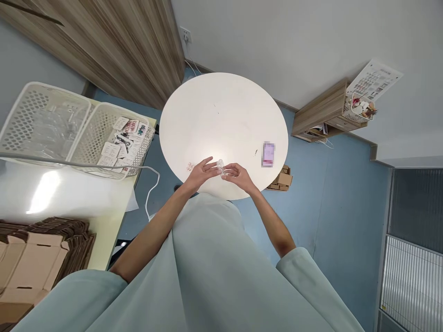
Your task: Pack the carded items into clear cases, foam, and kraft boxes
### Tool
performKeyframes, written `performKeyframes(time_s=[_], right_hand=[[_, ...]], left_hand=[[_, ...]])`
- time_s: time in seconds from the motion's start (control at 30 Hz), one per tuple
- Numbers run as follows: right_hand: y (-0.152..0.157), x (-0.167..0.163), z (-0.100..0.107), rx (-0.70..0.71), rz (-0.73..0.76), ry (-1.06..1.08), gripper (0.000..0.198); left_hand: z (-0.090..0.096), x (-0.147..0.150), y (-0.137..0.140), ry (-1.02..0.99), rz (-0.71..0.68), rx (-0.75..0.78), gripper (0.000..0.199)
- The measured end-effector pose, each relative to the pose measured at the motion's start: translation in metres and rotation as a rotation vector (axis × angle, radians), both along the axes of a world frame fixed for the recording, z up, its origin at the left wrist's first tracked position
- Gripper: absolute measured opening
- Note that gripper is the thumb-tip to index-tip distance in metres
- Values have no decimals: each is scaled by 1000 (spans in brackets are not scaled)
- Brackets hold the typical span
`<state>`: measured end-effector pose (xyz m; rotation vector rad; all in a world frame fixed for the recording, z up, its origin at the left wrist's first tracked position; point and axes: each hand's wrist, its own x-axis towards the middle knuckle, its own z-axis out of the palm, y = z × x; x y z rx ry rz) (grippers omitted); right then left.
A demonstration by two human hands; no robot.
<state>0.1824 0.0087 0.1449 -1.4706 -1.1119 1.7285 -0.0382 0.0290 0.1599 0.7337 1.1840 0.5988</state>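
Note:
Over the near edge of the round white table (221,115), my two hands meet at a small clear-and-white thing (220,164) that looks like a coil or ring; its exact kind is too small to tell. My left hand (201,174) holds its left side between fingers and thumb. From the right, my right hand (238,176) has its bent fingers closed on the other side. Left of my left hand, a small patch of reddish bits (190,166) lies on the tabletop.
A blurred pink-purple rectangle (268,154) and a small dark piece (256,151) lie at the table's right. White baskets (100,138) with cards and clear plastic stand left, near flattened cardboard boxes (38,258). A white cable (154,177) hangs there. Cardboard boxes (282,180) sit right, below table height.

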Motion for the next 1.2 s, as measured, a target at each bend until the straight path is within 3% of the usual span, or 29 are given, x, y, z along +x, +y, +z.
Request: performKeyframes(time_s=[0.37, 0.53, 1.0, 1.2], right_hand=[[-10, 7, -1, -45, 21, 90, 54], [-14, 4, 3, -63, 19, 88, 53], [-18, -8, 0, -109, -16, 159, 53], [-8, -18, 2, -80, -83, 91, 44]], left_hand=[[-5, 3, -1, 46, -49, -42, 115], [-2, -1, -2, 86, -81, -36, 110], [-6, -26, -2, -45, -106, -39, 94], [-1, -37, 0, -144, -58, -39, 95]])
